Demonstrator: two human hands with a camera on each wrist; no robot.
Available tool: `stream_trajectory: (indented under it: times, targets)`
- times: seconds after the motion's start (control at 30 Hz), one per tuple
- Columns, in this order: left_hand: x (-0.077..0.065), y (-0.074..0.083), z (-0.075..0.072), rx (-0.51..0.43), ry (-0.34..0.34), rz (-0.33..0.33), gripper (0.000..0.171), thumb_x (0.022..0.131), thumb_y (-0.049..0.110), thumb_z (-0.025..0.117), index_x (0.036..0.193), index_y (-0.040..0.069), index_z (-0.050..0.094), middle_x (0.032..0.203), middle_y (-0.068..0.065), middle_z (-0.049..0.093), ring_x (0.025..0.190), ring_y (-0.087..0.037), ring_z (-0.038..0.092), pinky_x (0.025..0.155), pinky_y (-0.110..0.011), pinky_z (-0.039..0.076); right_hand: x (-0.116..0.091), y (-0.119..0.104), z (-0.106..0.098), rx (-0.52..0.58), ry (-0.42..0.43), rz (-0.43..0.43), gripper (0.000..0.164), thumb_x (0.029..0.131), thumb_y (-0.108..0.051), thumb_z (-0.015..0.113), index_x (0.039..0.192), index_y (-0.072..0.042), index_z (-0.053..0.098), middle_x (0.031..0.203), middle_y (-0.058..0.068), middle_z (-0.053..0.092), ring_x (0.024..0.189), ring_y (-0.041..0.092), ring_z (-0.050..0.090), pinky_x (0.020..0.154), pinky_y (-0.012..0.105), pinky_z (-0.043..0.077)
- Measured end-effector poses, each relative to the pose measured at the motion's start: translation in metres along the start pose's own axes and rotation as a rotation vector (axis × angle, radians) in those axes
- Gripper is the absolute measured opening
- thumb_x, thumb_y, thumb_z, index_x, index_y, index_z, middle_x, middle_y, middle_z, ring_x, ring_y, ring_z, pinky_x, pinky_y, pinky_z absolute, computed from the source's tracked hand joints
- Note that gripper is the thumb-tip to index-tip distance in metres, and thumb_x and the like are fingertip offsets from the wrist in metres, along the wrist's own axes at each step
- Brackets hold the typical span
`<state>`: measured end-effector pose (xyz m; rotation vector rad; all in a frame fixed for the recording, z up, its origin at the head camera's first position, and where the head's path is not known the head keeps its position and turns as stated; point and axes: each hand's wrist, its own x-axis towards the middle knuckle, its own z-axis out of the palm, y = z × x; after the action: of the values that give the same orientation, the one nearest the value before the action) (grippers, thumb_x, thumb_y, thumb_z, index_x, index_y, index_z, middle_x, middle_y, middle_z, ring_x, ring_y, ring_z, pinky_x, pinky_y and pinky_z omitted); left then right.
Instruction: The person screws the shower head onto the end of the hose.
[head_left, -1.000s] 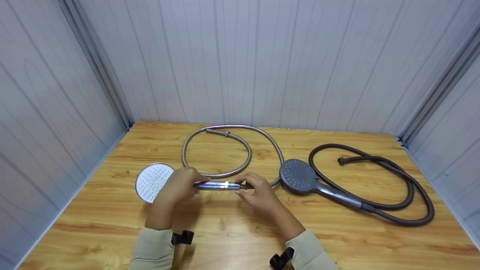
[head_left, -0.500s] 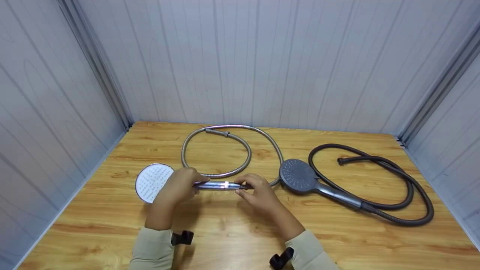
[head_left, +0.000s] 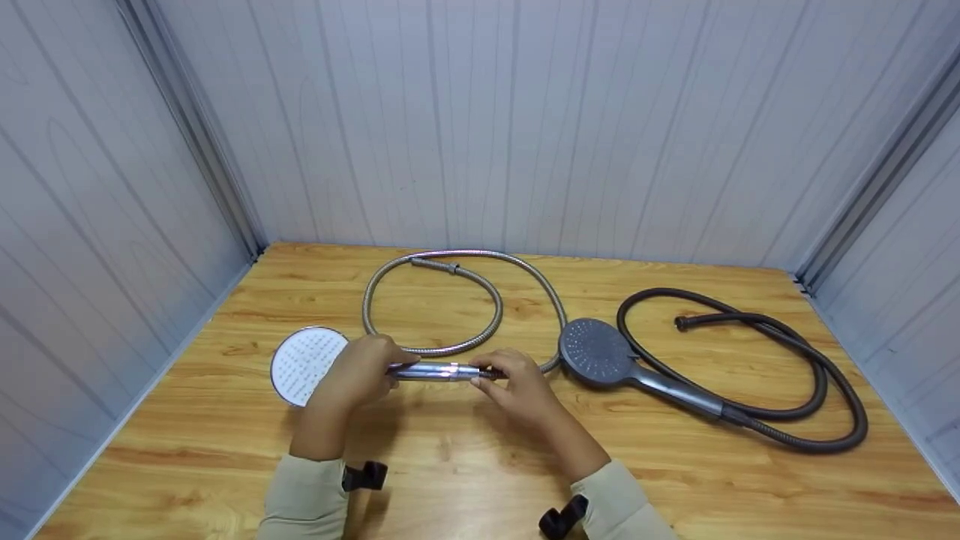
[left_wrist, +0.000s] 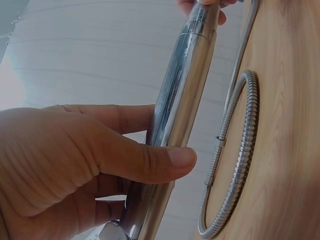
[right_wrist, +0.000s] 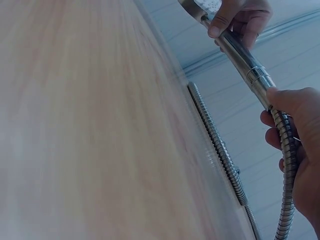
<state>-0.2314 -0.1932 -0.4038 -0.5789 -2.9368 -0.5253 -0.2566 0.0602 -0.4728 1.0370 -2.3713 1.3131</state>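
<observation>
My left hand (head_left: pixel 364 373) grips the chrome handle of a shower head (head_left: pixel 306 363) with a round white spray face. In the left wrist view the thumb (left_wrist: pixel 172 161) lies across the shiny handle (left_wrist: pixel 182 95), fingers behind it. At the handle's other end my right hand (head_left: pixel 517 382) pinches the connector where the metal hose joins. The right wrist view shows thumb and fingers around that joint, with the ribbed hose (right_wrist: pixel 285 165) running down past the palm. Both hands hold the handle level, raised over the wooden table.
The silver hose (head_left: pixel 501 307) loops on the wooden table (head_left: pixel 465 480) behind the hands, its loose end inside the loop. To the right lies a dark grey shower head (head_left: pixel 598 351) with a coiled dark hose (head_left: pixel 844 375). Pale panel walls (head_left: pixel 480 127) enclose the back and sides.
The right hand's fingers shift very slightly at the hose joint. The left hand and shower head stay in place.
</observation>
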Motion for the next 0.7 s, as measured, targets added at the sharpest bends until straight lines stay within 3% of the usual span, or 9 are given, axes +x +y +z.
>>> stream_trajectory:
  times: [0.27, 0.47, 0.7]
  targets:
    - [-0.0015, 0.0011, -0.0010, 0.002, 0.040, 0.023, 0.042, 0.070, -0.012, 0.076, 0.103, 0.014, 0.079, 0.081, -0.003, 0.068, 0.072, -0.016, 0.056, 0.065, -0.035, 0.048, -0.0007, -0.0007, 0.0017, -0.082, 0.033, -0.046, 0.017, 0.089, -0.013, 0.071, 0.102, -0.003, 0.072, 0.093, 0.006, 0.069, 0.085, 0.019, 0.063, 0.081, 0.036, 0.047]
    - [-0.0001, 0.0014, -0.0020, 0.008, 0.052, 0.036, 0.041, 0.069, -0.011, 0.078, 0.102, 0.013, 0.079, 0.080, -0.003, 0.067, 0.072, -0.017, 0.056, 0.065, -0.035, 0.048, -0.0016, -0.0028, 0.0017, -0.119, 0.034, -0.019, 0.019, 0.089, -0.014, 0.070, 0.104, -0.003, 0.071, 0.094, 0.006, 0.069, 0.085, 0.020, 0.063, 0.082, 0.041, 0.042]
    - [-0.0008, -0.0017, -0.0024, -0.011, 0.058, 0.034, 0.039, 0.070, -0.010, 0.079, 0.102, 0.012, 0.079, 0.081, -0.004, 0.066, 0.072, -0.016, 0.055, 0.065, -0.034, 0.048, -0.0013, -0.0032, 0.0025, 0.022, 0.040, 0.068, 0.020, 0.089, -0.013, 0.071, 0.105, -0.001, 0.072, 0.097, 0.008, 0.069, 0.089, 0.021, 0.063, 0.081, 0.029, 0.053]
